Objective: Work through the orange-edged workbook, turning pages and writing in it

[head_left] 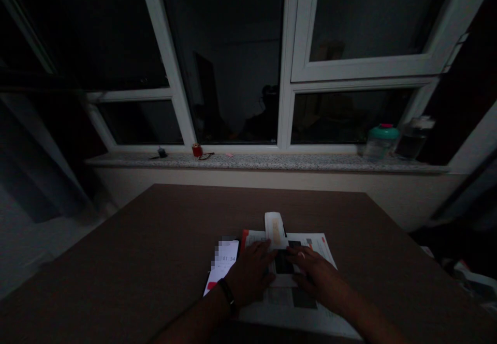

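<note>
A printed paper sheet or magazine (pixel 279 313) with red corners lies on the table in front of me. On top of it is a narrow piece of white folded paper (pixel 275 226), its far end sticking out past the sheet's top edge. My left hand (pixel 254 269), with a black band at the wrist, rests on the left side of the paper. Opposite it, my right hand (pixel 312 269) presses on the right side, a ring on one finger. Both hands have their fingers stretched out. A phone (pixel 225 261) with a lit screen lies beside my left wrist.
The brown table (pixel 174 230) reaches toward a window. Along the speckled sill (pixel 272 163) stand a red container (pixel 196 150), a small dark bottle (pixel 161 152), a teal-lidded jar (pixel 381 142) and a clear bottle (pixel 414 138). A grey curtain (pixel 34 163) hangs left. The room is dim.
</note>
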Tool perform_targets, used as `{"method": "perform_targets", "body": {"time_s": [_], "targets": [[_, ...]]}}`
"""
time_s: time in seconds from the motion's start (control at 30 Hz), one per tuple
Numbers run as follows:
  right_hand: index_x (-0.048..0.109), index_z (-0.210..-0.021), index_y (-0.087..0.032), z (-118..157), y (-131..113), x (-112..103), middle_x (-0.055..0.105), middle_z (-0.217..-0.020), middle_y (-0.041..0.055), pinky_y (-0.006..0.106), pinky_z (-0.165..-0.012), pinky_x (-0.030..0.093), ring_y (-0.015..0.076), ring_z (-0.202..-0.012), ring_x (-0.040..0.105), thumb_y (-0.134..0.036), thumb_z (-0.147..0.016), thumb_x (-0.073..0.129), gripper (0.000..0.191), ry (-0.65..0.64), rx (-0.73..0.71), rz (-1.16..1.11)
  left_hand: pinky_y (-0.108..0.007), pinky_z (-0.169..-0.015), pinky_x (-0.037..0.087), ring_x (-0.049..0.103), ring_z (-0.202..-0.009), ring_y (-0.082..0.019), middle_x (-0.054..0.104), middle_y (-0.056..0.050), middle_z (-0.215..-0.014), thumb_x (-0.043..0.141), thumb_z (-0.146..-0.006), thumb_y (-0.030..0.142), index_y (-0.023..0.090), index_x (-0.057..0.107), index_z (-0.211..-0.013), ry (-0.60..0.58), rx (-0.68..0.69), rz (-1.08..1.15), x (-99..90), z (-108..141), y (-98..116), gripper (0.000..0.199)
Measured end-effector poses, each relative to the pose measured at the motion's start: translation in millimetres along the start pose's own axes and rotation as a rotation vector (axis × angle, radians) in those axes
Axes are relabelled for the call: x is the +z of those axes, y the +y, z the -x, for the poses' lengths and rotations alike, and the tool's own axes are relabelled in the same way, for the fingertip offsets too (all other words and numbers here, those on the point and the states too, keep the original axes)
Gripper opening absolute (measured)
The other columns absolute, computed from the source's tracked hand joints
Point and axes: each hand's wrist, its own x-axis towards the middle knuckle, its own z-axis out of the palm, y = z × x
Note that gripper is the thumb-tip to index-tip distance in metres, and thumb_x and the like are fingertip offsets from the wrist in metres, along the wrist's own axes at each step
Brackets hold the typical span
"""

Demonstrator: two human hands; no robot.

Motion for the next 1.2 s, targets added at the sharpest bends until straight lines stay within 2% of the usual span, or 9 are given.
{"method": "perform_targets", "body": {"time_s": [0.23, 0.4, 0.53, 0.7, 1.07, 1.2], "targets": [[0.057, -0.130, -0.026, 0.3, 0.5, 0.2, 0.044, -0.149, 0.0040, 0.048, -0.118, 0.021, 0.0253, -0.139, 0.034, -0.026, -0.082, 0.060, 0.049, -0.017, 0.040, -0.036, -0.052, -0.110, 0.027, 0.027, -0.138, -0.031, 0.027, -0.007, -0.155, 0.059, -0.090, 0.022, 0.025, 0.038, -0.144, 0.008, 0.008, -0.023, 0.6, 1.5, -0.7, 0.058], [0.058, -0.129, -0.026, 3.1, -1.5, -3.0, 0.044, -0.149, 0.0037, 0.045, -0.116, 0.027, 0.0252, -0.139, 0.034, -0.028, -0.083, 0.059, 0.046, -0.014, 0.026, -0.040, -0.050, -0.110, 0.028, 0.028, -0.137, -0.031, 0.028, -0.008, -0.154, 0.062, -0.088, 0.022, 0.023, 0.040, -0.143, -0.009, 0.006, -0.026, -3.2, 1.2, 1.2, 0.059], [0.061, -0.126, -0.025, 3.3, -2.2, -2.8, 0.050, -0.144, 0.0053, 0.043, -0.113, 0.031, 0.0252, -0.134, 0.040, -0.027, -0.088, 0.054, 0.039, 0.013, -0.011, -0.004, -0.050, -0.110, 0.027, 0.027, -0.138, -0.031, 0.028, -0.008, -0.154, 0.061, -0.088, 0.023, 0.024, 0.039, -0.143, -0.016, 0.014, -0.022, -3.2, 1.4, -0.4, 0.059], [0.064, -0.118, -0.024, -0.1, 1.3, 1.4, 0.055, -0.138, 0.0066, 0.040, -0.108, 0.037, 0.0247, -0.128, 0.046, -0.023, -0.083, 0.059, 0.036, 0.055, -0.008, -0.006, -0.051, -0.111, 0.025, 0.025, -0.139, -0.031, 0.027, -0.008, -0.155, 0.060, -0.089, 0.025, 0.024, 0.038, -0.145, -0.034, 0.026, -0.015, -4.3, 1.7, -1.4, 0.060], [0.066, -0.111, -0.026, -0.4, 4.4, 3.1, 0.055, -0.138, 0.0044, 0.041, -0.110, 0.034, 0.0237, -0.129, 0.045, -0.021, -0.080, 0.062, 0.032, 0.059, -0.043, -0.036, -0.051, -0.111, 0.025, 0.025, -0.139, -0.032, 0.028, -0.007, -0.154, 0.059, -0.089, 0.028, 0.024, 0.039, -0.144, -0.043, 0.018, 0.015, -6.3, 2.3, -1.3, 0.058], [0.067, -0.111, -0.027, 0.4, 4.3, 5.4, 0.055, -0.137, 0.0051, 0.039, -0.107, 0.038, 0.0241, -0.126, 0.048, -0.022, -0.077, 0.065, 0.034, 0.070, -0.030, -0.047, -0.050, -0.111, 0.026, 0.026, -0.138, -0.031, 0.027, -0.008, -0.154, 0.059, -0.090, 0.029, 0.024, 0.040, -0.143, -0.046, 0.013, 0.012, -7.8, 2.1, 0.7, 0.057]]}}
